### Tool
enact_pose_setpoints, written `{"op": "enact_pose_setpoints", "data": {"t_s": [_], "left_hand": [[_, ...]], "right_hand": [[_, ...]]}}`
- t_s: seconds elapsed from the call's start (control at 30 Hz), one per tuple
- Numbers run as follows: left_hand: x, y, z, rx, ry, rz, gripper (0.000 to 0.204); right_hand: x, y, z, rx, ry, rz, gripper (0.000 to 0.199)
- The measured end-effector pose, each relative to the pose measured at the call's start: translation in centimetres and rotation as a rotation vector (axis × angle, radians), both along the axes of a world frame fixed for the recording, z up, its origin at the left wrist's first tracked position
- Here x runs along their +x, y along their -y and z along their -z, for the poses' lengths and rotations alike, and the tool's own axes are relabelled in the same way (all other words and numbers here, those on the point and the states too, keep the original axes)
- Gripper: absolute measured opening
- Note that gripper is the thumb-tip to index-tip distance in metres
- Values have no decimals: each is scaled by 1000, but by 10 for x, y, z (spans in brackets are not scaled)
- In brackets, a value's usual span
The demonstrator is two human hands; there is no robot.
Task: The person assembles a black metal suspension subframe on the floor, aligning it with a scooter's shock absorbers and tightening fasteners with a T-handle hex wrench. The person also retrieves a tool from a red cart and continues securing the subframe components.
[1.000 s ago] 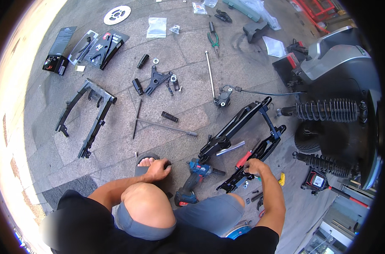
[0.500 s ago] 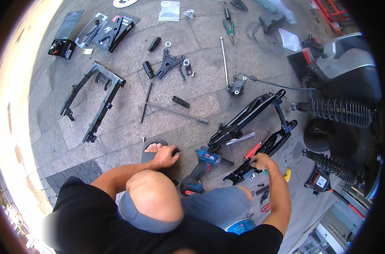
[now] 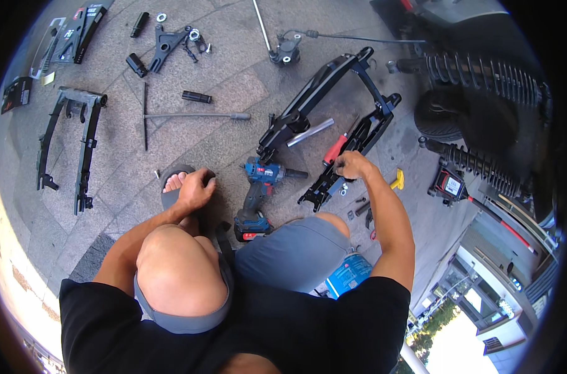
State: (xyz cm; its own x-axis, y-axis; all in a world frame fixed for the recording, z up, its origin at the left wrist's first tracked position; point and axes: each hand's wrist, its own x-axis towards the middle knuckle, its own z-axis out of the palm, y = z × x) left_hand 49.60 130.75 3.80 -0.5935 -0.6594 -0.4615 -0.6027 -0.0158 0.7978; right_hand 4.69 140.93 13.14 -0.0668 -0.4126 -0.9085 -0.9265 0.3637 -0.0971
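Observation:
A black swingarm-like metal frame (image 3: 294, 123) lies on the paving ahead of me to the right. My right hand (image 3: 356, 166) is over its near arm, fingers drawn together at the metal. Whatever they pinch is hidden. Just beside those fingers, a red-handled screwdriver (image 3: 336, 149) rests against the frame. My left hand (image 3: 196, 191) hangs by my sandalled foot (image 3: 176, 182), loosely curled, thumb apart from the forefinger, with nothing seen in it. Between my hands stands a blue and black cordless impact wrench (image 3: 258, 187) with a socket on its nose. A silver tube (image 3: 310, 133) lies within the frame.
An older black frame (image 3: 87, 149) lies at left. Farther off are a T-handle wrench (image 3: 196, 116), black sockets (image 3: 197, 97), a bracket (image 3: 165, 50) and a brake caliper (image 3: 288, 50). Coil-spring shocks (image 3: 476, 78) and a tyre (image 3: 442, 115) stand right, near a jack (image 3: 448, 185).
The whole view has shifted, so the floor items appear farther left and higher. Both hands keep nearly the same places beside the foot and the frame.

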Motion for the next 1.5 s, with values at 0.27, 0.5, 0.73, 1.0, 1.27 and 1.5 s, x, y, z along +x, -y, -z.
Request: {"op": "enact_pose_setpoints", "data": {"t_s": [0.27,0.5,0.73,1.0,1.27,1.5], "left_hand": [[1,0,3,27,1,3,19],[1,1,1,56,-2,8,20],[0,1,0,26,-18,-25,20],[1,0,3,14,-18,-17,20],[0,0,3,1,-38,-29,20],[0,1,2,-9,-22,-10,20]], "right_hand": [[1,4,2,78,-14,14,29],[-2,3,6,64,4,10,27],[-1,4,6,67,-75,-83,21],[1,5,2,83,-82,-104,24],[-1,6,2,99,-41,-76,27],[1,8,3,103,11,-71,28]]}}
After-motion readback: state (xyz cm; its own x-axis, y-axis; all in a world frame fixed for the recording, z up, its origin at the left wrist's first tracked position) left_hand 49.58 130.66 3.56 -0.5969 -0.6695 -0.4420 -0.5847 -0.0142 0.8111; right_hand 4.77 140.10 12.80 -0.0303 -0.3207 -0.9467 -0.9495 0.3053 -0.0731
